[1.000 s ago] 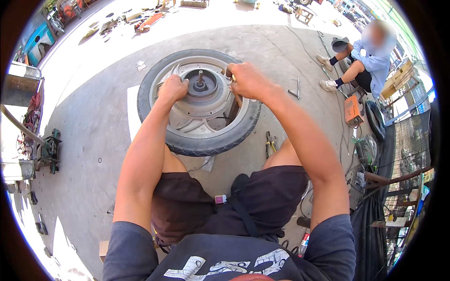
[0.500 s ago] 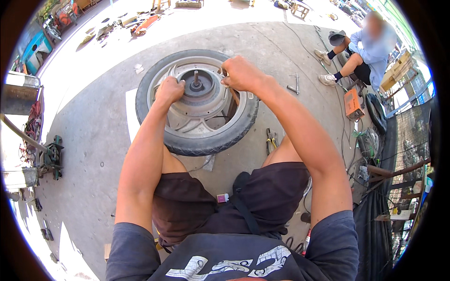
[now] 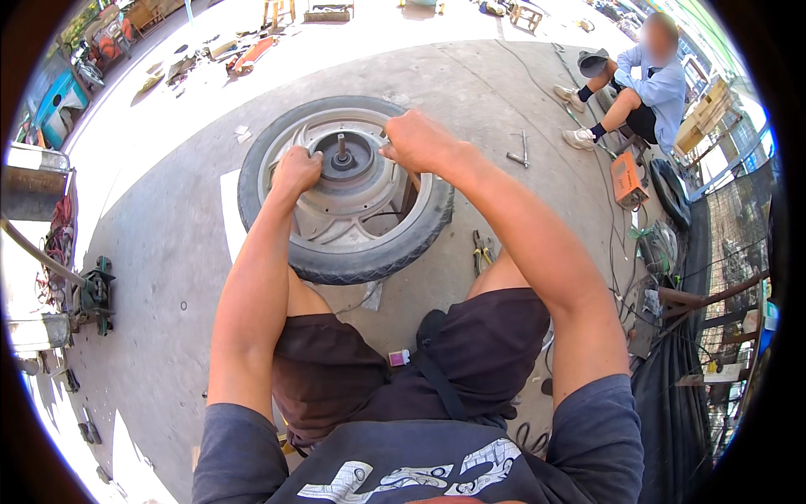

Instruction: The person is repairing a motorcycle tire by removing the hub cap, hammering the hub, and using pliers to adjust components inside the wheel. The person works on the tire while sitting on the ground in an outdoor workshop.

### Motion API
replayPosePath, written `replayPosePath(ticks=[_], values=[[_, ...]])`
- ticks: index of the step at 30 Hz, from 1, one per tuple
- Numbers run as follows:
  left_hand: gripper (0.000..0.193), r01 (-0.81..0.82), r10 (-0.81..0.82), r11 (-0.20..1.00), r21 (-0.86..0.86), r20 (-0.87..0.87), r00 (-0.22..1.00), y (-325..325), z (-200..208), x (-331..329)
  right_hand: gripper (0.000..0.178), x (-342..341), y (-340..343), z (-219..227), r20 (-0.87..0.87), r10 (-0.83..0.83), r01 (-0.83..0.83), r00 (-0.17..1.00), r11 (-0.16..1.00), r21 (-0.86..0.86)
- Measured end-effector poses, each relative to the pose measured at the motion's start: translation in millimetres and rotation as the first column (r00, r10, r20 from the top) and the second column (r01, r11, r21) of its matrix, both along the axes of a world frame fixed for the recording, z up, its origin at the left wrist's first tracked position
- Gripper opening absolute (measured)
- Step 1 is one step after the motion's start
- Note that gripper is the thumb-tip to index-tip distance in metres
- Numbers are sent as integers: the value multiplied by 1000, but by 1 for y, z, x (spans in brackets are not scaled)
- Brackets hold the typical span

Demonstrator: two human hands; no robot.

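A scooter-type wheel [image 3: 353,228] with a black tire [image 3: 369,269] lies flat on the ground in front of my knees. Its silver hub has a round dark recess, and an axle [image 3: 342,147] stands upright in the middle. My left hand [image 3: 297,170] is closed at the left edge of the recess, thumb toward the axle. Across from it, my right hand [image 3: 420,144] is curled into a fist at the hub's right edge. Whatever its fingers pinch is hidden under the hand. A brown piece [image 3: 410,198] shows through a gap between the spokes below it.
Pliers [image 3: 482,252] lie by my right knee, and a T-handle wrench [image 3: 522,153] farther right. An orange box-shaped machine [image 3: 628,178] with cables stands near a seated person [image 3: 655,84]. A jack-like tool [image 3: 96,294] is at the left; scattered parts [image 3: 227,55] lie far off.
The whole view has shifted slightly, so the wheel sits a little lower and farther left. Both hands stay at the hub's edges, with little visible movement against it.
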State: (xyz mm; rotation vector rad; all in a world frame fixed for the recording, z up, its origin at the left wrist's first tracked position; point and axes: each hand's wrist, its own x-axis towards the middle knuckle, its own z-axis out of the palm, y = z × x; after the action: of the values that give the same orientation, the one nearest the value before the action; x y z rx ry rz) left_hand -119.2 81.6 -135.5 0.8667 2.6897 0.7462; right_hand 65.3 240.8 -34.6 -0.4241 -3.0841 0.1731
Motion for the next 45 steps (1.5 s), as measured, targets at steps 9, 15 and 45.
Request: replayPosePath(ticks=[9,15,45], values=[[49,-5,6,999,37,-26,1000,-1,-2,1,21,-4,12,-8,-13,80,-79,997,996,36],[48,-20,29,994,107,-87,996,-3,-12,-2,21,-5,5,0,37,40,-41,999,999,28],[46,36,-29,994,101,-70,997,-6,7,10,16,3,2,0,-27,55,-54,998,997,52]])
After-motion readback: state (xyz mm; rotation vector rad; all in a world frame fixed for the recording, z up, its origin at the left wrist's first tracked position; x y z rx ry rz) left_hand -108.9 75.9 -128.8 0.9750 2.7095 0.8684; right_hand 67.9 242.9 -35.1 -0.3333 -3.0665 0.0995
